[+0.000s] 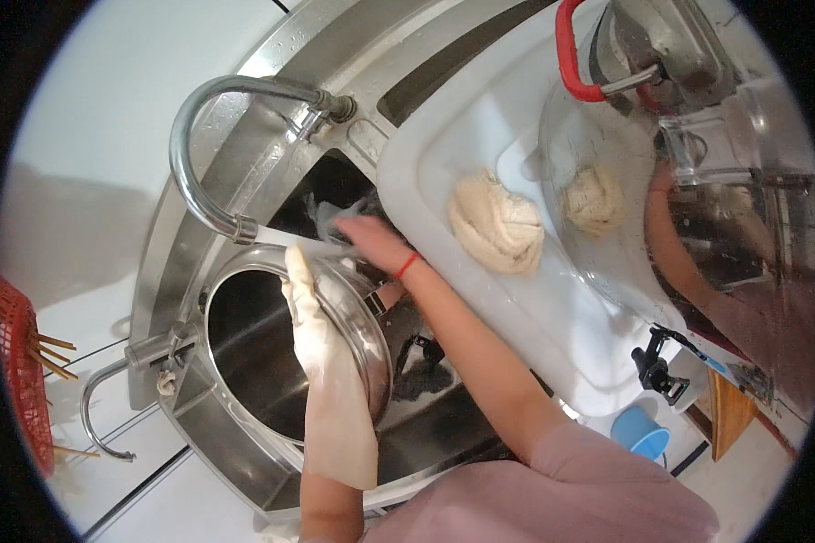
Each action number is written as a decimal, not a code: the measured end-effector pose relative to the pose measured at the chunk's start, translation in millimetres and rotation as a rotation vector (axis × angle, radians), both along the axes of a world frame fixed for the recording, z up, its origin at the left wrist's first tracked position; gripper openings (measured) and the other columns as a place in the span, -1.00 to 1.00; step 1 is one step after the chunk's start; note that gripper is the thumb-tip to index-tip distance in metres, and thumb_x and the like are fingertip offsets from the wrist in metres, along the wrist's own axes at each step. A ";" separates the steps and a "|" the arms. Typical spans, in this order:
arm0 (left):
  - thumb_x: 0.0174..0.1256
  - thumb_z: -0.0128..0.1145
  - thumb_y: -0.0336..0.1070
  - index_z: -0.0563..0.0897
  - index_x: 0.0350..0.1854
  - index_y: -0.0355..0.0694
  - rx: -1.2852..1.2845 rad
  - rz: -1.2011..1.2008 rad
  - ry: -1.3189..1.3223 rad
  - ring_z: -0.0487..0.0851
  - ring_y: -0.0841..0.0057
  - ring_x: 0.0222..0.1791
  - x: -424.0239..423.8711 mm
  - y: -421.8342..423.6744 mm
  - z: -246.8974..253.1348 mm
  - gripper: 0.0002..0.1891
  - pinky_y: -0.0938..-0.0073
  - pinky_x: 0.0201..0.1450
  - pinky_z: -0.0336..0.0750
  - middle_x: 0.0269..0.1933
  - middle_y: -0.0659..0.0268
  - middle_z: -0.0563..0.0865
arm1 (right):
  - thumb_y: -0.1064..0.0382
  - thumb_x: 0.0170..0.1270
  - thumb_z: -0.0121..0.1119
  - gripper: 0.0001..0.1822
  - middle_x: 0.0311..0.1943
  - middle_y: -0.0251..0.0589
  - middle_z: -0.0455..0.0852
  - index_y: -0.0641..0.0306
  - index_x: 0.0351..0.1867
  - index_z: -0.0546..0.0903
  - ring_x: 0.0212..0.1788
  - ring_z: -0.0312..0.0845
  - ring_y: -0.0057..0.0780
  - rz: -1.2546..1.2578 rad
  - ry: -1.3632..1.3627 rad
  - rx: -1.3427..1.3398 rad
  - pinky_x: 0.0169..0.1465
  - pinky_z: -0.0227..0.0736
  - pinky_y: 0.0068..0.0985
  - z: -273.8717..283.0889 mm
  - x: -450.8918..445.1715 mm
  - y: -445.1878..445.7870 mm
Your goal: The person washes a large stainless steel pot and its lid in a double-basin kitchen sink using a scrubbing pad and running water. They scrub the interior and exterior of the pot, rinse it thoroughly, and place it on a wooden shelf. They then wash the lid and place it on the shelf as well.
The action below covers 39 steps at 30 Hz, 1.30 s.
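Observation:
A large stainless steel pot (373,346) is tipped in the sink with its dark mouth facing left. My left hand (305,298), in a cream rubber glove, grips the pot at its rim. Near the pot's upper side, my bare right hand (375,243) with a red wrist cord is blurred by motion, so its fingers are unclear. A curved chrome faucet (189,176) sends a white stream of water (285,239) toward the pot and that hand. Beyond the fingers shows a greyish blur, perhaps splashing water.
A big white plastic tub (414,170) rests at the right, holding a beige folded lump (496,220), dough or cloth. Shiny metal equipment with a red handle (567,54) stands beyond. Left lies a red basket (24,380) with chopsticks; a second faucet (88,400) is near. A blue cup (638,433) sits lower right.

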<state>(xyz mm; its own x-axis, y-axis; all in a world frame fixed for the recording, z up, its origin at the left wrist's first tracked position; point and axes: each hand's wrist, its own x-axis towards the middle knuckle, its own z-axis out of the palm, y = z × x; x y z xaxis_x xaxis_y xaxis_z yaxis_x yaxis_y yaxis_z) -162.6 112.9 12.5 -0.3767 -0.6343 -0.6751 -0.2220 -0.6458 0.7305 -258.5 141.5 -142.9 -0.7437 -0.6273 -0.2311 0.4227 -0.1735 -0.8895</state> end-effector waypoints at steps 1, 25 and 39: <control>0.45 0.29 0.15 0.52 0.29 0.12 0.022 0.036 -0.037 0.64 0.41 0.04 -2.8 5.6 8.8 -0.52 0.30 0.12 0.57 0.09 0.33 0.67 | -0.08 0.56 -0.07 -0.48 -0.02 -0.21 0.74 0.35 0.00 0.72 0.07 0.54 -0.45 -0.056 -0.142 -0.012 0.21 0.39 -0.37 -5.0 3.8 2.1; 0.48 0.24 -0.02 0.26 0.51 -0.09 -0.082 -0.206 -0.036 0.61 0.26 0.17 22.6 20.4 32.6 -0.33 0.10 0.07 0.67 0.26 0.16 0.54 | -0.12 0.51 0.21 -0.48 -0.11 -0.03 0.81 0.41 0.03 0.73 -0.11 0.66 -0.38 -0.053 -0.002 0.250 0.07 0.54 -0.35 51.2 71.7 83.0; 0.48 0.19 -0.04 0.31 0.50 -0.16 -0.138 -0.202 -0.109 0.62 0.31 0.19 23.9 20.3 33.4 -0.35 0.21 0.21 0.54 0.29 0.13 0.56 | -0.04 0.57 0.18 -0.54 -0.20 -0.31 0.76 0.42 -0.09 0.75 -0.12 0.52 -0.68 -0.158 -0.004 0.248 0.03 0.49 -0.51 27.0 81.5 75.7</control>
